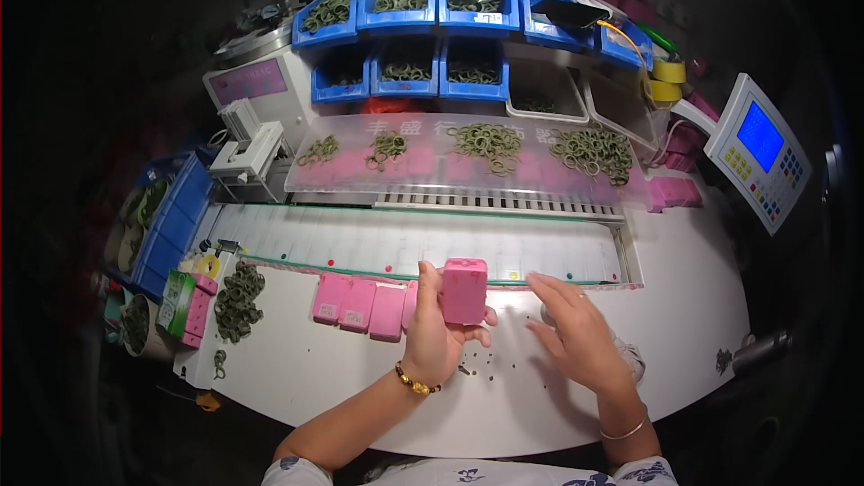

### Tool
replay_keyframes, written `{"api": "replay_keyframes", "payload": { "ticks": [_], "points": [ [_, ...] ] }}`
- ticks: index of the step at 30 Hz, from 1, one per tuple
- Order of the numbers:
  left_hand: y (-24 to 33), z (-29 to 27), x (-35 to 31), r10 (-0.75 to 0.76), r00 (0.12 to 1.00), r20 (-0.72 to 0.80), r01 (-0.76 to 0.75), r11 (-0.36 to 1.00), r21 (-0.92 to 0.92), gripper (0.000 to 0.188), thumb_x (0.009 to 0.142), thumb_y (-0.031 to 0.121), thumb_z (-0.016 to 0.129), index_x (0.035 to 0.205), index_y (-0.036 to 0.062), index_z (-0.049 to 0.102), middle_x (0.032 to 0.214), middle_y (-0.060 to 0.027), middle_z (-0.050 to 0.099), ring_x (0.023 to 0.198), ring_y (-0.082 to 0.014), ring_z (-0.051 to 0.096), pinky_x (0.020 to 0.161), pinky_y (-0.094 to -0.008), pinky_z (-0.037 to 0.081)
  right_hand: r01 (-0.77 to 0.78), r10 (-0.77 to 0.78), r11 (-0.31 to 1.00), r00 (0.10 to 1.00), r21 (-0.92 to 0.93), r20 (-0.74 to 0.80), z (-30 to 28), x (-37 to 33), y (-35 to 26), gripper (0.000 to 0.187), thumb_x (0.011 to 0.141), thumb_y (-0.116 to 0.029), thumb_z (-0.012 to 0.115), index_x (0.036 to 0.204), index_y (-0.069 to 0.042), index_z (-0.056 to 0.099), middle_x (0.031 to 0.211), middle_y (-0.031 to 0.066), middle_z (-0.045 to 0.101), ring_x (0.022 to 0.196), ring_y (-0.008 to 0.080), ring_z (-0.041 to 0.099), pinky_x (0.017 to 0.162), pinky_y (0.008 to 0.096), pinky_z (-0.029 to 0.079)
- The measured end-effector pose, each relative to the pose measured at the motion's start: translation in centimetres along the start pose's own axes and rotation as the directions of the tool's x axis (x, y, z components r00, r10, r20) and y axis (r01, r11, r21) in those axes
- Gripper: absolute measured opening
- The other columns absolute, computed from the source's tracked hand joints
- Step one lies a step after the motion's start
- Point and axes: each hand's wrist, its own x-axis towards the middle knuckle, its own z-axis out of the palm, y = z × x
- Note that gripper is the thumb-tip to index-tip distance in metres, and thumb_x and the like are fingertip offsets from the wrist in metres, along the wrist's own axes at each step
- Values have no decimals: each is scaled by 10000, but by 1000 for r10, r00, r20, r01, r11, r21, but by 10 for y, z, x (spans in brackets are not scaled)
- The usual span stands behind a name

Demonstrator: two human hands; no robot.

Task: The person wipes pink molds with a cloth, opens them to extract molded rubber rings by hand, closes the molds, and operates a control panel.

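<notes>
Two bare hands work at a white curved desk (684, 324), seen from above. At far left a dark heap of small green rings (238, 300) lies beside a green and pink stack of little boxes (187, 306). Next along, a row of flat pink rectangular plastic cases (360, 304) rests on the desk just below the pale conveyor belt (405, 243). Left hand (434, 328), a beaded bracelet at its wrist, holds a pink rectangular plastic case (464, 291) upright above the desk, its fingers pinching the case with the thumb on the left side. Tiny dark specks (481, 364) dot the desk beneath. Right hand (576, 328) hovers just beside the case, its fingers spread and holding nothing. Behind, blue plastic bins of green rings (405, 0) are stacked over a clear shelf, and at far right stands a white control panel with a blue screen (758, 148).
</notes>
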Motion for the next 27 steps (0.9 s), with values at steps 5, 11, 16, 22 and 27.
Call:
{"api": "replay_keyframes", "payload": {
  "ticks": [5, 11, 16, 22, 27],
  "points": [
    [-6, 21, -14, 74, 997, -25, -67, 976, 205, 483, 1002, 501, 400, 1189, 63, 487, 1006, -74, 598, 804, -144, 617, 626, -268, 532, -177, 231, 420, 969, 890, 84, 20, 21, -25, 431, 849, -102, 697, 1249, -22, 557, 1146, 91, 618, 978, 149, 587, 710, 254, 481],
    [-22, -3, -11, 430, 885, 181, -455, 710, 538, 334, 975, 299, 574, 1173, 34, 530, 1053, -51, 591, 989, -129, 551, 865, -284, 465, -43, 308, 490, 943, 871, -127, 31, 22, -29, 262, 799, -109, 746, 1041, -58, 660, 915, 25, 643, 810, 98, 565, 641, 236, 429],
    [-7, -2, -10, 516, 789, 333, -565, 400, 721, 308, 959, 258, 600, 1153, 25, 548, 1043, -74, 613, 973, -166, 583, 856, -310, 479, 58, 207, 707, 936, 705, -286, 24, 24, -22, 208, 755, -110, 780, 935, -72, 683, 819, -7, 640, 750, 123, 540, 606, 259, 382],
    [8, -7, -10, 384, 829, 406, -556, 505, 660, 258, 934, 165, 633, 1128, 14, 554, 1055, -68, 615, 981, -162, 598, 852, -321, 498, 24, 161, 512, 979, 859, -123, 21, 23, -10, 229, 747, -82, 780, 956, -63, 687, 857, 6, 655, 743, 97, 542, 608, 239, 380],
    [22, -16, -7, 57, 914, 401, -246, 865, 438, 234, 908, 117, 662, 1084, 22, 540, 1058, -38, 580, 1001, -134, 585, 859, -296, 498, -36, 148, 345, 989, 938, -17, 33, 24, -4, 243, 757, -61, 771, 979, -37, 674, 873, 11, 658, 770, 75, 560, 629, 223, 406]
  ]
}}
